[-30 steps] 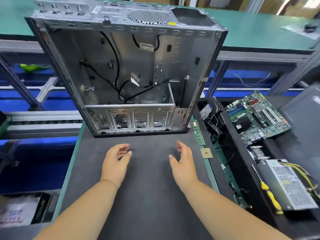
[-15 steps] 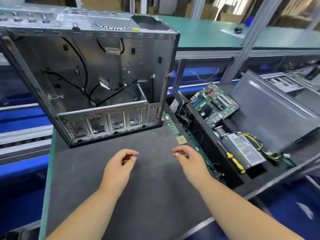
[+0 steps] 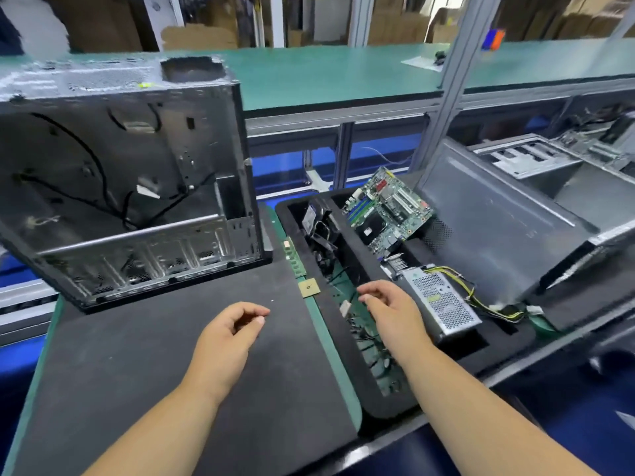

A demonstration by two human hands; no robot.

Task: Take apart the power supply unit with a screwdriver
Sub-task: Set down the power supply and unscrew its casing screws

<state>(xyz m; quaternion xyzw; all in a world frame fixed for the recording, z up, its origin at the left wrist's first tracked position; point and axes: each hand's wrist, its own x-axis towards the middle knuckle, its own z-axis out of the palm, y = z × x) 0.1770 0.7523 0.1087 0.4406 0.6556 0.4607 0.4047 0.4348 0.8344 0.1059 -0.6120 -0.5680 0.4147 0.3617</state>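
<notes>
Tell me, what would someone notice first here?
Probably the big empty computer case standing open on the dark mat at the left. Next, the green motherboard and the silver power supply unit in the black tray at the right, with the right hand reaching over it.

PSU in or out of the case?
Out. The power supply unit lies in the black foam tray right of the open computer case, its yellow wires trailing beside it.

Power supply unit: silver, perforated; yellow-black wires. Motherboard green. Mat dark grey.
</notes>
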